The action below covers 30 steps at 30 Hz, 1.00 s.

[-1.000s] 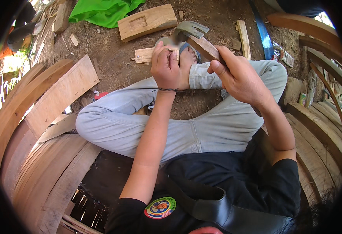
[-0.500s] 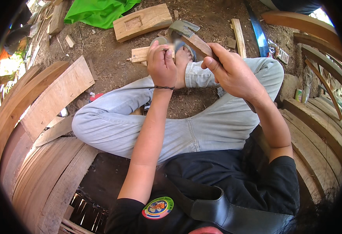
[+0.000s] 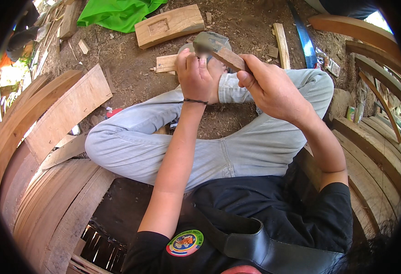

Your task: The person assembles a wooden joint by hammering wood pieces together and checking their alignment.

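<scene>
My right hand (image 3: 271, 86) is wrapped round the wooden handle of a claw hammer (image 3: 229, 58). The hammer's dark metal head is right above the fingertips of my left hand (image 3: 193, 75), and that spot is blurred. My left fingers are closed in a pinch, but whatever they hold is hidden. Beside and partly behind them, a small light wooden block (image 3: 165, 63) sticks out to the left, low by my foot. My bare foot (image 3: 215, 75) in a sandal shows between the two hands.
A thick board with a rectangular recess (image 3: 175, 25) lies ahead on the dirt floor, next to a green cloth (image 3: 113, 13). A blue saw blade (image 3: 304, 39) and a wooden strip (image 3: 281, 45) lie to the right. Curved wooden pieces (image 3: 68, 107) stand at both sides.
The hammer head has come down and slightly left, close onto my left fingertips. My right hand has tipped with it, while my left hand has shifted slightly right.
</scene>
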Each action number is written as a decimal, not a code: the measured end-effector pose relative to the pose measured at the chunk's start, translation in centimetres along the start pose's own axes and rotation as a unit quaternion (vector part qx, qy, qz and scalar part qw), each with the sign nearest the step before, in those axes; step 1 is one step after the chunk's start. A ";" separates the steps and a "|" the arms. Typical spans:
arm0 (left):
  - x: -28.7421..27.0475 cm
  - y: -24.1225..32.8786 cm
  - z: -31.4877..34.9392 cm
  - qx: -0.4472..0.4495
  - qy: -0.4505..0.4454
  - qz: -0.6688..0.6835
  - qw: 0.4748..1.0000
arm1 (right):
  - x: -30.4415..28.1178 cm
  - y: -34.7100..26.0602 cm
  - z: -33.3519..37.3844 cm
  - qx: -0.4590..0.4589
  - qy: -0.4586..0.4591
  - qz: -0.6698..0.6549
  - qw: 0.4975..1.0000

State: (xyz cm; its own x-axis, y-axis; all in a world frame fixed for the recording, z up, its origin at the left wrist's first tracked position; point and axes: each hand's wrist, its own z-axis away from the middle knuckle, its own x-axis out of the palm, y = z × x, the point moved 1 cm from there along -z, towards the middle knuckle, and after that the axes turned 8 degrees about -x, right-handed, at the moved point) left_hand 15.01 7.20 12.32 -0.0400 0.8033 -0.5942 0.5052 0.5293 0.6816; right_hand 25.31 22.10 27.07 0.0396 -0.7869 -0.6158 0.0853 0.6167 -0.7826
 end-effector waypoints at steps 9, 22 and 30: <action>0.0 0.4 0.1 -0.013 -0.004 0.017 1.000 | 0.3 0.3 -0.1 -0.054 0.045 -0.002 0.998; 0.0 0.6 0.3 -0.005 -0.002 0.018 1.000 | 0.1 0.7 -0.2 -0.062 0.032 0.036 0.997; 0.1 0.4 0.4 -0.005 -0.012 -0.008 1.000 | 0.3 -0.2 0.1 -0.035 0.015 0.064 0.997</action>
State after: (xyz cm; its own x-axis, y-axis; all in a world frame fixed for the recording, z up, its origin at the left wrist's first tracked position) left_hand 15.56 7.35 12.33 -0.0277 0.7881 -0.6149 0.4960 0.5449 0.6761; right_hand 25.41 21.71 27.08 0.0167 -0.7014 -0.7126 0.0121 0.7128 -0.7013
